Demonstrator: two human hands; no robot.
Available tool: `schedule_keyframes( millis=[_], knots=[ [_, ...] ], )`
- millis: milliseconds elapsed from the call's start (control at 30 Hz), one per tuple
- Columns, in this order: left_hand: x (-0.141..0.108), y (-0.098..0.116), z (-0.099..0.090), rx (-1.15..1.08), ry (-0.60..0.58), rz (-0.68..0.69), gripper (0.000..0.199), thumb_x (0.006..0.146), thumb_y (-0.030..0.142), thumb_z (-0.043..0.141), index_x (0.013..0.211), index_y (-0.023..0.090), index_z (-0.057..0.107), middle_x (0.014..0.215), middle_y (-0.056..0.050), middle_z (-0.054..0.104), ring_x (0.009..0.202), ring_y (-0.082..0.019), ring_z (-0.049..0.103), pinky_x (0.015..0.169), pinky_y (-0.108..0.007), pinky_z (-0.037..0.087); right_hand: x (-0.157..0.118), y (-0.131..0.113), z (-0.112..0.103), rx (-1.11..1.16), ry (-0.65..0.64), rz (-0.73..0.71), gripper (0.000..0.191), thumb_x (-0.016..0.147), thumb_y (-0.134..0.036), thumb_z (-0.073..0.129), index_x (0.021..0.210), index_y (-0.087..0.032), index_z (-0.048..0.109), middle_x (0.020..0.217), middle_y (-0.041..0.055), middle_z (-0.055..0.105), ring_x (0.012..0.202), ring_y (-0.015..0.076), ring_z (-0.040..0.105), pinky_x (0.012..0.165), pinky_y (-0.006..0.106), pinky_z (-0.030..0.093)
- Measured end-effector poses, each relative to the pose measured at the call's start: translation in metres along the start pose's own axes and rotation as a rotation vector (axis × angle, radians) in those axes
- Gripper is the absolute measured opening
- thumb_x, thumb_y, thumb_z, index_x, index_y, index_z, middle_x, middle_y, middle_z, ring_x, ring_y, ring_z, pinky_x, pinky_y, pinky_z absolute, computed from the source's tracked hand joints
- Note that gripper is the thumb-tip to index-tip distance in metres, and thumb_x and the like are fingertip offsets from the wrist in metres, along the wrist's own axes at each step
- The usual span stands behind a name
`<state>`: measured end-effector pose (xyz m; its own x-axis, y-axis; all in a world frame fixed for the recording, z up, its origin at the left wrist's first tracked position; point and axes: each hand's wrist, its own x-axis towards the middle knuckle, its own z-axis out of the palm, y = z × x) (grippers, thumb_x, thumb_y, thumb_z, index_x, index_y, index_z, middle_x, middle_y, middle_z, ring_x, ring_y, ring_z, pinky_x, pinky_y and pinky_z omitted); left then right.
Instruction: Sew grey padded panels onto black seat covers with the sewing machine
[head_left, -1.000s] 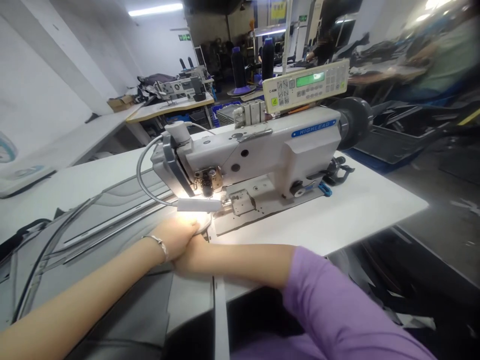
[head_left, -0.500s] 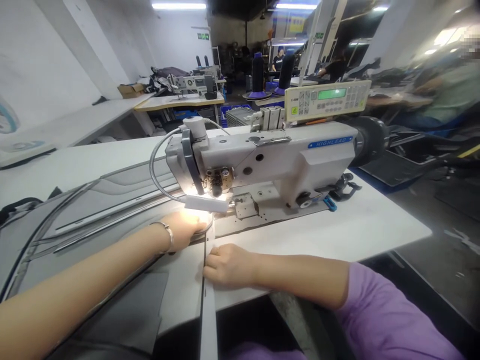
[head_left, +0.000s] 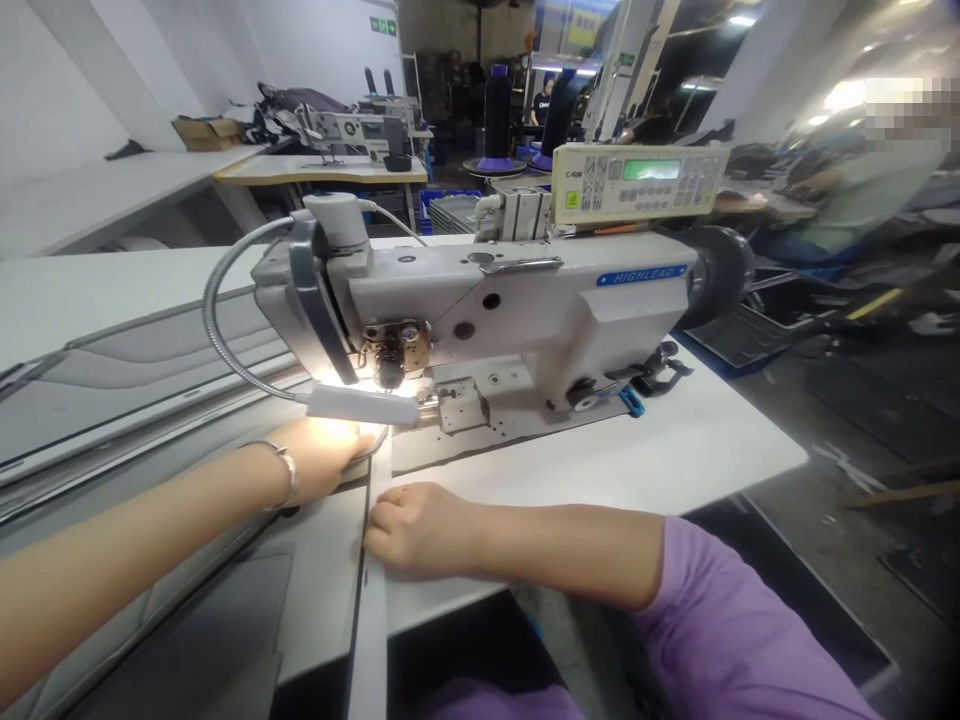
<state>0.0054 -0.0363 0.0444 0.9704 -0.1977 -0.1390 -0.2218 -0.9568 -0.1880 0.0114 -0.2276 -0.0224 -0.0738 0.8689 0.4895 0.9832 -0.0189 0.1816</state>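
Observation:
A white sewing machine (head_left: 465, 300) stands on the white table, its small lamp (head_left: 361, 405) shining near the needle. Grey fabric (head_left: 172, 360) with dark piping spreads over the left side. My left hand (head_left: 319, 462), a bracelet at its wrist, presses on the fabric edge just left of the lamp; glare blurs part of it, and its fingers reach toward the needle area. A long white strip (head_left: 370, 640) runs from the machine down over the table's front edge. My right hand (head_left: 416, 530) is closed around this strip, in front of the machine bed.
A control panel (head_left: 640, 182) sits above the machine, with black thread cones (head_left: 496, 120) behind. Another sewing machine (head_left: 352, 135) stands on a table at the back left. A seated person (head_left: 870, 200) is at the right.
The whole view has shifted, so the machine and both hands appear further left. My hands keep nearly the same places beside the machine, the right one still on the strip.

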Motion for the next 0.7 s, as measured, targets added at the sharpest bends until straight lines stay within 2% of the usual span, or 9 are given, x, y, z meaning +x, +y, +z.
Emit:
schedule_keyframes(
  millis=[167, 233, 400, 700],
  knots=[
    [0.007, 0.009, -0.009, 0.028, -0.114, 0.038, 0.063, 0.067, 0.002, 0.048, 0.126, 0.023, 0.056, 0.121, -0.012, 0.062, 0.114, -0.032, 0.056, 0.093, -0.040, 0.044, 0.001, 0.002, -0.004, 0.017, -0.015, 0.030, 0.019, 0.078, -0.005, 0.047, 0.063, -0.015, 0.052, 0.067, 0.0050, 0.054, 0.061, 0.0159, 0.049, 0.052, 0.027, 0.040],
    [0.009, 0.013, -0.010, 0.021, -0.157, 0.026, 0.063, 0.069, 0.001, 0.045, 0.129, 0.020, 0.052, 0.123, -0.014, 0.061, 0.117, -0.032, 0.055, 0.094, -0.040, 0.045, 0.001, 0.003, -0.003, 0.027, -0.006, 0.038, 0.019, 0.078, -0.005, 0.047, 0.064, -0.014, 0.056, 0.068, 0.0061, 0.056, 0.062, 0.0169, 0.050, 0.054, 0.028, 0.041],
    [0.009, 0.024, -0.009, 0.033, -0.174, -0.018, 0.057, 0.071, -0.002, 0.038, 0.124, 0.012, 0.054, 0.102, -0.016, 0.068, 0.093, -0.030, 0.065, 0.077, -0.039, 0.050, 0.002, 0.002, 0.000, 0.031, -0.025, 0.051, 0.021, 0.080, -0.005, 0.046, 0.066, -0.013, 0.060, 0.071, 0.0084, 0.057, 0.064, 0.0189, 0.051, 0.057, 0.030, 0.042],
    [0.011, 0.038, -0.005, 0.052, -0.090, -0.094, 0.045, 0.071, 0.001, 0.039, 0.110, 0.010, 0.061, 0.092, -0.013, 0.069, 0.087, -0.025, 0.065, 0.075, -0.033, 0.048, 0.000, 0.000, 0.006, -0.016, -0.022, 0.056, 0.020, 0.082, -0.007, 0.046, 0.072, -0.010, 0.063, 0.075, 0.0128, 0.059, 0.068, 0.0211, 0.051, 0.062, 0.034, 0.042]
  ],
)
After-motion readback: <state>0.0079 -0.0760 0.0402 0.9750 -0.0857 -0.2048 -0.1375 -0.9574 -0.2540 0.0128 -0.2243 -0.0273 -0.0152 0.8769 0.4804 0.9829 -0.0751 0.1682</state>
